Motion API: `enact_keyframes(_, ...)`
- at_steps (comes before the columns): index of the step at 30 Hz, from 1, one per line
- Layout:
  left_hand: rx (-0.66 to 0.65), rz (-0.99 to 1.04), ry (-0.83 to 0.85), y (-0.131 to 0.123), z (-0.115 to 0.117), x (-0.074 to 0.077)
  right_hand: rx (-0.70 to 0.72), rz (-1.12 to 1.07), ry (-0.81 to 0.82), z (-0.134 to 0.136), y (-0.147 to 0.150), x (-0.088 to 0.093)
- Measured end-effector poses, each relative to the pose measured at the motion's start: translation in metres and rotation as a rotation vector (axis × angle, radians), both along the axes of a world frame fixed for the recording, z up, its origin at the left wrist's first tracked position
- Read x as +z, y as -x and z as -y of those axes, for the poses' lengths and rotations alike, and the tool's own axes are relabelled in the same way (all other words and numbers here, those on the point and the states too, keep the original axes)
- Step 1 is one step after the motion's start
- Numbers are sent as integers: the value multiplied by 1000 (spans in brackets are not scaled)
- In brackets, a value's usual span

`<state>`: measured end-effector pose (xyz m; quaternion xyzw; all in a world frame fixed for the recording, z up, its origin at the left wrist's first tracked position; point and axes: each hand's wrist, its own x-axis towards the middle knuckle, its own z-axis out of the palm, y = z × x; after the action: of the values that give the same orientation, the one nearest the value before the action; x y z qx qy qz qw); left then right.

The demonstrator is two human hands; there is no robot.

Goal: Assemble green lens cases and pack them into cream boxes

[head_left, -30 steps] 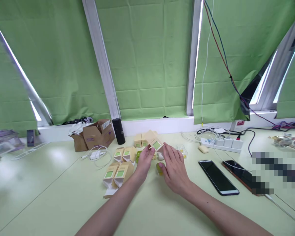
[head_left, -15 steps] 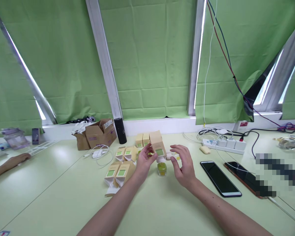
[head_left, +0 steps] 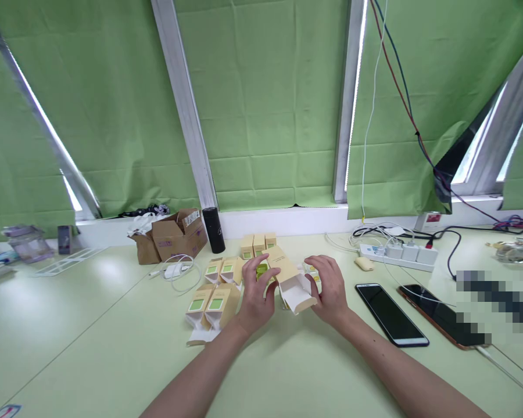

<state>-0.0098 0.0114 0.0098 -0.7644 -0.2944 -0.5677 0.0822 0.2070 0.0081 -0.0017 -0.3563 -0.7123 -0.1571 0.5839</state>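
Note:
A small tan carton (head_left: 284,264) is tilted over the table, its white-lined open end and flap facing me. My left hand (head_left: 258,290) grips the carton's left side between thumb and fingers. At the right edge of the flap, the thumb of my right hand (head_left: 329,290) presses while its other fingers curve above. Behind my left fingers a green-lidded jar (head_left: 262,270) partly shows. Most of another jar is hidden beneath the carton. Left of my hands stand several similar cartons with green labels (head_left: 217,304), the front ones with flaps open. More small cartons (head_left: 258,244) stand behind.
A cardboard box (head_left: 181,237) and a black cylinder (head_left: 213,230) stand at the back. White charger cables (head_left: 196,278) lie left. To the right are two phones (head_left: 390,315), a small yellowish item (head_left: 364,264) and a power strip (head_left: 396,255) with tangled cords.
The carton has been tipped, so its open end now points toward me and right. My right hand has come into contact with its flap. Another person's hand at the left has gone from view.

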Motion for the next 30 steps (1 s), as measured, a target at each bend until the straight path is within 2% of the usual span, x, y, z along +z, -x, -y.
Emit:
enact_keyframes(6,34,-110,-56,6,-5,-14,-16,46,7,-3,-1,-5)
enact_keyframes(12,-23,-71,-82,7,-8,-22,-26,79,5,-1,-1,-4)
enact_keyframes(15,-23,-68,-90,5,-6,-21,-18,98,-8,0,0,-3)
enact_keyframes(18,-28,-49,-34,0,0,-13,-10,105,-12,2,1,-1)
enact_keyframes(23,-221,132,202,-7,7,-1,4,88,-25,1,2,-3)
enact_keyframes(27,-407,416,399,-11,2,-2,8,88,-28,0,2,-4)
enact_keyframes(30,-501,518,490,-11,-2,-2,17,83,-22,1,2,-4)
